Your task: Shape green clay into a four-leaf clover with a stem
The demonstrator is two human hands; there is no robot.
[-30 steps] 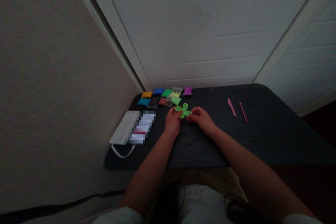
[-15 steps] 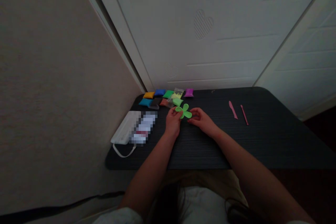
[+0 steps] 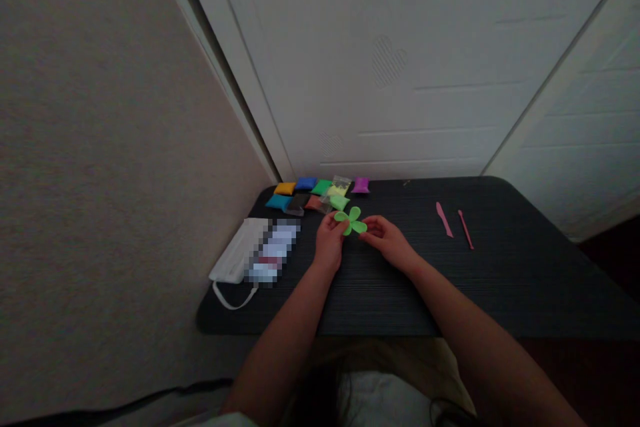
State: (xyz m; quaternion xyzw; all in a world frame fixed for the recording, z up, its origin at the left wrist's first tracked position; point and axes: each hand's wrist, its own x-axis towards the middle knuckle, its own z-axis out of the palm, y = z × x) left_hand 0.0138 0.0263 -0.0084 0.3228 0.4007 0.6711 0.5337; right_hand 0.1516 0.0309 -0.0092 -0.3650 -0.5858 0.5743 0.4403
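A light green flower shape (image 3: 354, 221) with four petals, apparently modelling clay, is held up over the dark table (image 3: 380, 293). My left hand (image 3: 330, 241) pinches it on its left side, thumb over the front near the centre. From the right, my right hand (image 3: 389, 240) has its thumb and curled fingers at the tip of the lower right petal, seemingly gripping its edge. Just behind the flower lies a light green clay packet (image 3: 339, 202).
Several coloured clay packets, among them a purple one (image 3: 361, 185) and a blue one (image 3: 306, 183), lie along the back. A pink plastic knife (image 3: 444, 219) and a thin pink stick tool (image 3: 465, 229) rest at right. At left are a white case (image 3: 240, 250) with a strap and a blurred phone-like object (image 3: 277, 250).
My right hand's fingertips have come in against the lower right petal. My left hand keeps its hold. The whole scene sits slightly lower as the camera has tilted up.
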